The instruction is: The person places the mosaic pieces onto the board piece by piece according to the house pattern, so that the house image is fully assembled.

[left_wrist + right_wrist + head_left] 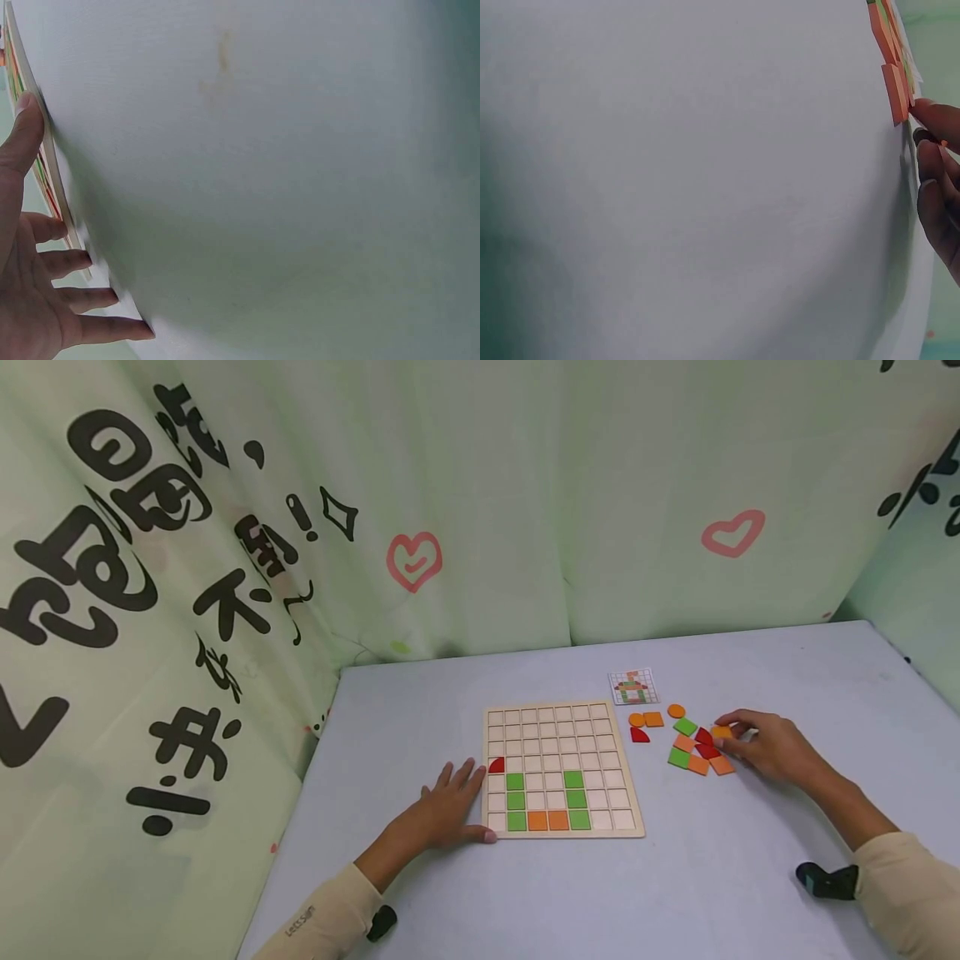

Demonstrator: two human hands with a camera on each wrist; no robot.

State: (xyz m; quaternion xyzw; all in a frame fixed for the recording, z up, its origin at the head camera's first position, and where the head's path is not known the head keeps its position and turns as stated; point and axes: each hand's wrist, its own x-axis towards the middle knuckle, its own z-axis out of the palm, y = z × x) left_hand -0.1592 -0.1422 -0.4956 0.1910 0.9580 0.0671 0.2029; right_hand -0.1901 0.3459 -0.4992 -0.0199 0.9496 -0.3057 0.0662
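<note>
In the head view, a square, pale wooden board ruled into white cells lies flat on the bench. On it, two columns of green square tiles flank the lower middle, two orange square tiles join their feet at six o'clock, and a red quarter-round tile sits at nine o'clock.

The left hand is at the board's eight-to-nine o'clock, fingers spread and released, clutching nothing; the left wrist view adds the thumb resting against the board's edge. At the board's three o'clock, the right hand has its fingers pinching a yellow-orange tile, its outline partly hidden, above a loose cluster of red, green and orange tiles. The right wrist view shows only a sliver of that tile, but reveals the thick side edges of orange tiles beside the fingertips. A printed card with a gridded coloured figure lies at the board's one-to-two o'clock.

The bench has a pale lavender-white covering; the left wrist view picks out a faint yellowish stain. Behind hangs a pale green curtain, with black characters at ten o'clock and red heart outlines around twelve and one.
</note>
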